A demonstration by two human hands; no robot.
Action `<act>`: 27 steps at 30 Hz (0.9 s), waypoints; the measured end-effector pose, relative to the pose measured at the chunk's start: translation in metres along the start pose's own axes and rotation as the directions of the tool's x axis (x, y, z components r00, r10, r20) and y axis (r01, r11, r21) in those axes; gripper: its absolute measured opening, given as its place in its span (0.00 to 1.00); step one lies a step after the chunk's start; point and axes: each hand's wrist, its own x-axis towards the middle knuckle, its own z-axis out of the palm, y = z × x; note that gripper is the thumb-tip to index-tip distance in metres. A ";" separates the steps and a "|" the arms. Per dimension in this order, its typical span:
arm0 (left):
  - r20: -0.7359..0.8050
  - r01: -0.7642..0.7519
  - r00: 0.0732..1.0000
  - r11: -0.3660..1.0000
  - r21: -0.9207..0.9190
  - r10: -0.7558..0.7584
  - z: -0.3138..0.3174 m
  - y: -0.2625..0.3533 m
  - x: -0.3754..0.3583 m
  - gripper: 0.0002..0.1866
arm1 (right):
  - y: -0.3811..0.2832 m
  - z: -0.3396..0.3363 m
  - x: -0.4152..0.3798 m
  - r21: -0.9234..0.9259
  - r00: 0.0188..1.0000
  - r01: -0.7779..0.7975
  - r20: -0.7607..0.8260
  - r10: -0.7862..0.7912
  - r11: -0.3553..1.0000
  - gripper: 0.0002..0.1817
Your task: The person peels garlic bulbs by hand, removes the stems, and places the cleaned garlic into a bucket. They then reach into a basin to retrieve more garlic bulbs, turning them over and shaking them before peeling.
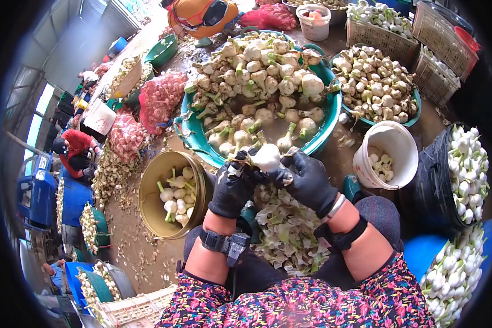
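Note:
A white garlic bulb (267,157) is held up between my two black-gloved hands, over the near rim of a teal tub (333,123). My left hand (232,186) has its fingers closed at the bulb's left side. My right hand (307,181) is closed at its right side, its fingers pressed together by the bulb. Behind them, unpeeled garlic bulbs (257,65) are heaped in the tub, with several more in murky water. Loose peelings (287,224) lie in a pile between my knees.
A tan bucket (146,205) of peeled bulbs stands at left; a white bucket (361,158) with some garlic stands at right. A black tub (429,180) of white bulbs is farther right. Mesh sacks (159,101) and a person in red (74,150) are at left.

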 end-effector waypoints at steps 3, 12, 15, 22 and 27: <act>0.016 0.123 0.988 0.713 -0.690 -0.156 0.013 0.007 -0.002 0.05 | 0.004 -0.002 0.003 -0.089 0.997 0.077 0.030 -0.074 0.993 0.12; -0.259 -0.170 0.866 0.738 0.653 0.428 -0.115 -0.017 -0.020 0.13 | 0.023 -0.015 -0.002 -0.125 0.917 -0.089 0.377 0.130 0.988 0.16; -0.431 0.057 0.902 0.996 0.075 -0.019 -0.171 0.014 -0.036 0.12 | 0.017 -0.006 -0.016 -0.454 0.627 -0.098 0.663 0.409 0.885 0.30; 0.117 -0.246 0.968 0.927 0.283 0.222 -0.095 0.037 0.037 0.16 | -0.001 -0.008 -0.006 -0.365 0.766 -0.140 0.549 0.334 0.921 0.12; 0.381 -0.112 0.924 0.927 0.358 -0.036 0.018 0.010 0.126 0.20 | -0.001 -0.013 -0.009 -0.428 0.798 -0.069 0.518 0.307 0.901 0.10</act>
